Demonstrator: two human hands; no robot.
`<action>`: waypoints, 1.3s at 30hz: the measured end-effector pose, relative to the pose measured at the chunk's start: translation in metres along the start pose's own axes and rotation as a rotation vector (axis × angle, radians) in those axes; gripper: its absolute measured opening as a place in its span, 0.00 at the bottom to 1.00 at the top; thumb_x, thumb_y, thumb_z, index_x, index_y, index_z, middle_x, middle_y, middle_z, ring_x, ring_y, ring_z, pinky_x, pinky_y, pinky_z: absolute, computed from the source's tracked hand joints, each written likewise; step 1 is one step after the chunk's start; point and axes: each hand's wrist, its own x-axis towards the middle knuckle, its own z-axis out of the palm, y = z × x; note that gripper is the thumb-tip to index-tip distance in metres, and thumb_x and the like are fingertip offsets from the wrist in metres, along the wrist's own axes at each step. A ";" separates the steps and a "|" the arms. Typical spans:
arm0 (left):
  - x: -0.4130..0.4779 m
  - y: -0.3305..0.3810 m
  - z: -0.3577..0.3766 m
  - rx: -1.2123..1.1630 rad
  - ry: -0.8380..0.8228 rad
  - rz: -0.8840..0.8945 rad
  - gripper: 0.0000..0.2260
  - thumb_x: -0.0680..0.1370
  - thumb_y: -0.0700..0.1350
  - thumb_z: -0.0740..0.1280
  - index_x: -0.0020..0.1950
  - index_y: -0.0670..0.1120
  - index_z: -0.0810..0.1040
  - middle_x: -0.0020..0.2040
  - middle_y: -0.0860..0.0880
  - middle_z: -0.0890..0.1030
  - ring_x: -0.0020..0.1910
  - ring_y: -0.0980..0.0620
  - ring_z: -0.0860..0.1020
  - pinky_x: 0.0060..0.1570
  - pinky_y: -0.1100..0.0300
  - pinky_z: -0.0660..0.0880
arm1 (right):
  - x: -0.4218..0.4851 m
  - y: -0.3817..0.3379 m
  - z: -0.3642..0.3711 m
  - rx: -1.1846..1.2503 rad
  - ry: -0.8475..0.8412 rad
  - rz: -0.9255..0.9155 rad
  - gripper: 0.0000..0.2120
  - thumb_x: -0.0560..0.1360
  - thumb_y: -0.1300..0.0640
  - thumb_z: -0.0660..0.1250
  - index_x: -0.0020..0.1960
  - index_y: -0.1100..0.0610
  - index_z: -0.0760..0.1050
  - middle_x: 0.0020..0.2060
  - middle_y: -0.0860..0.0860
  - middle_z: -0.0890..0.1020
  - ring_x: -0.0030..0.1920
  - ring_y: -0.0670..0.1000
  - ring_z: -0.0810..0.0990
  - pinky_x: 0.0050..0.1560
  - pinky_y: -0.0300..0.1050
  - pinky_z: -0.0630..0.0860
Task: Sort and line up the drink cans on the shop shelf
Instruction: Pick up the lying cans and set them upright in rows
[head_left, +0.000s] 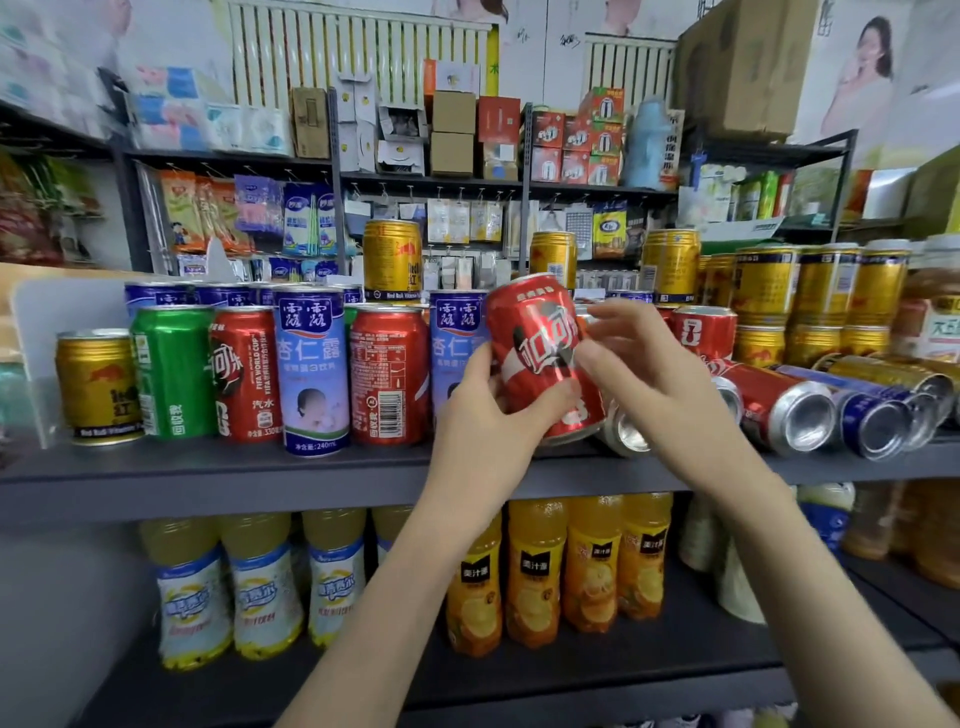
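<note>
A tilted red cola can (540, 343) hangs just above the grey shelf (208, 470), held low on its side by my left hand (488, 415). My right hand (639, 364) is at the can's right side with fingers loosely spread, its fingertips at the can's edge. On the shelf to the left stand a gold can (98, 387), a green can (174, 371), two red cans (244, 374) and blue-white cans (311, 369). To the right, several red, blue and gold cans lie on their sides (779, 405).
Gold cans are stacked at the right rear (821, 291), and single gold cans (392, 260) stand on top of the back row. Juice and drink bottles (535, 566) fill the lower shelf. Behind is another rack with packets and boxes.
</note>
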 end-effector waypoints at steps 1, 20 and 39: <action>0.001 -0.001 0.001 0.031 0.000 0.015 0.23 0.70 0.50 0.74 0.62 0.56 0.71 0.53 0.55 0.82 0.52 0.59 0.81 0.54 0.56 0.78 | 0.009 -0.001 -0.004 -0.013 -0.019 0.037 0.23 0.73 0.39 0.65 0.64 0.47 0.68 0.54 0.40 0.78 0.54 0.37 0.77 0.53 0.38 0.76; 0.028 0.016 -0.027 1.310 0.176 0.601 0.30 0.73 0.52 0.71 0.71 0.43 0.67 0.69 0.40 0.71 0.72 0.39 0.63 0.70 0.44 0.53 | 0.084 0.020 0.004 -0.161 -0.342 0.262 0.26 0.66 0.49 0.76 0.58 0.52 0.69 0.49 0.47 0.79 0.48 0.48 0.79 0.46 0.42 0.76; 0.086 0.071 -0.039 1.386 -0.197 0.396 0.25 0.77 0.60 0.60 0.70 0.50 0.66 0.67 0.50 0.71 0.66 0.52 0.68 0.62 0.59 0.65 | 0.125 0.034 -0.053 -0.553 -0.297 0.174 0.23 0.77 0.48 0.64 0.69 0.55 0.67 0.61 0.51 0.75 0.56 0.51 0.77 0.54 0.46 0.77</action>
